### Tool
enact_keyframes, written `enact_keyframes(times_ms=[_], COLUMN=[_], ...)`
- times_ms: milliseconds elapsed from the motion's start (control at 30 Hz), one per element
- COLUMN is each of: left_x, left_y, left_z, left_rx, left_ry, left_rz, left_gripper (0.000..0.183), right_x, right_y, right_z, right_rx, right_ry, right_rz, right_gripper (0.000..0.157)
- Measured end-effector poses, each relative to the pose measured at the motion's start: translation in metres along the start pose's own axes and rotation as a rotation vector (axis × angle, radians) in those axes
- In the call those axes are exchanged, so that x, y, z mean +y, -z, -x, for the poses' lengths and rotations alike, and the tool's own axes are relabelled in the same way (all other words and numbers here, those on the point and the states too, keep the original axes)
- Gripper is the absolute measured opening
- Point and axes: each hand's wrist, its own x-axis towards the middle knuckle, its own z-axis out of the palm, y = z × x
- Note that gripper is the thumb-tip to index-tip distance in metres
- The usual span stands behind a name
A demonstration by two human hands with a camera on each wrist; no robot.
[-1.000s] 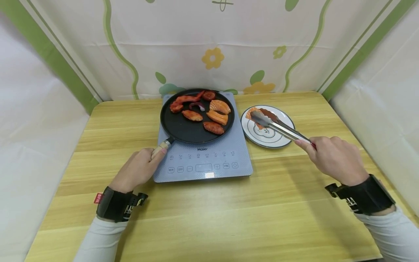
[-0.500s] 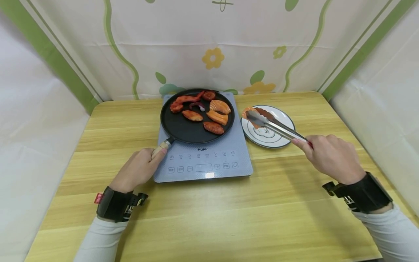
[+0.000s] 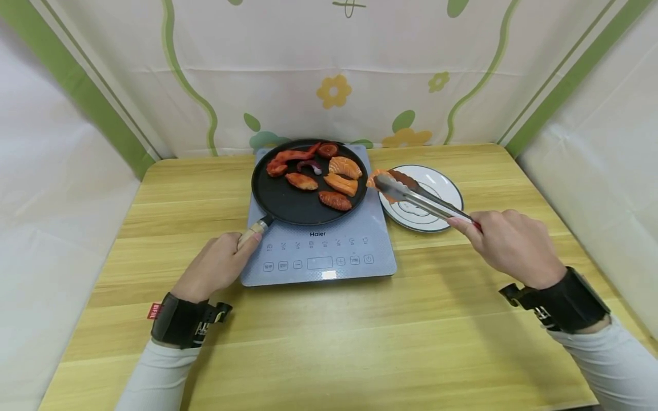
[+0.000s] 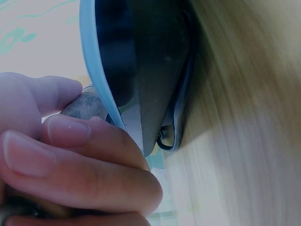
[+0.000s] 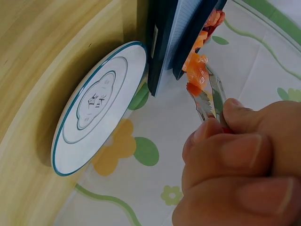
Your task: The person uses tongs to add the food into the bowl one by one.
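Observation:
My left hand (image 3: 218,265) grips the light wooden handle (image 3: 253,233) of a round black frying pan (image 3: 298,208); its curled fingers show close up in the left wrist view. With my right hand (image 3: 516,245) I hold metal tongs (image 3: 424,202) that pinch an orange salmon piece (image 3: 380,181). The piece hangs between the pan's right rim and the white plate (image 3: 426,222), as the right wrist view also shows. In the pan lie two salmon slices (image 3: 345,167), two browned chicken wing pieces (image 3: 301,181), a red strip of food (image 3: 290,158), a small purple tentacle (image 3: 310,166) and a round red slice (image 3: 328,150).
Under the pan stands a grey-blue induction cooker (image 3: 319,251) with a touch panel at its front. The plate sits just right of it on the wooden table (image 3: 329,342). A flower-patterned cloth (image 3: 288,91) rises behind the table's back edge.
My right hand has moved left, carrying the tongs and salmon piece from over the plate toward the pan's right rim. The left hand and the pan have stayed put.

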Motion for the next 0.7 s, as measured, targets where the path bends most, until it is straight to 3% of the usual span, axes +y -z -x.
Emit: enact_keyframes(times_ms=[700], left_x=[-0.001], left_y=[0.0], left_z=[-0.001], left_rx=[0.008], left_ry=[-0.004], left_rz=[0.003], left_gripper=[0.064], right_x=[-0.022], right_y=[0.004], right_z=[-0.011], right_rx=[0.029], right_ry=[0.087], right_rz=[-0.006], right_gripper=[0.052])
